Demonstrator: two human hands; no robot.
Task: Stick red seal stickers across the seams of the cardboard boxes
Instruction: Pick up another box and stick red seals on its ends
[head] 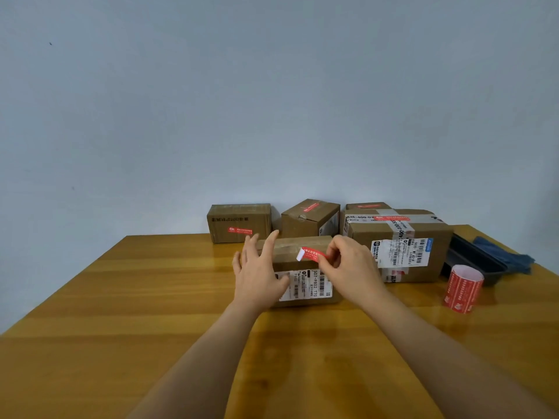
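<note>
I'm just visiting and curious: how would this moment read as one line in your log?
step: sealing | right hand: pinching red sticker over near box | left hand: open, steadying box | sticker roll: standing at right

A red rectangular seal sticker [313, 254], white end curled, lies over the brown cardboard box [302, 270] at twelve o'clock.

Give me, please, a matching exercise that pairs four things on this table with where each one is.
Things:
1. red sticker
2. sticker roll
3. black tray
4. left hand

Places:
A. standing upright on the table near its right edge
B. pinched in the right hand over the near box
C. lying behind the roll, beside the large box
D. open, against the near box's left end

Pairs: 1-B, 2-A, 3-C, 4-D
</note>
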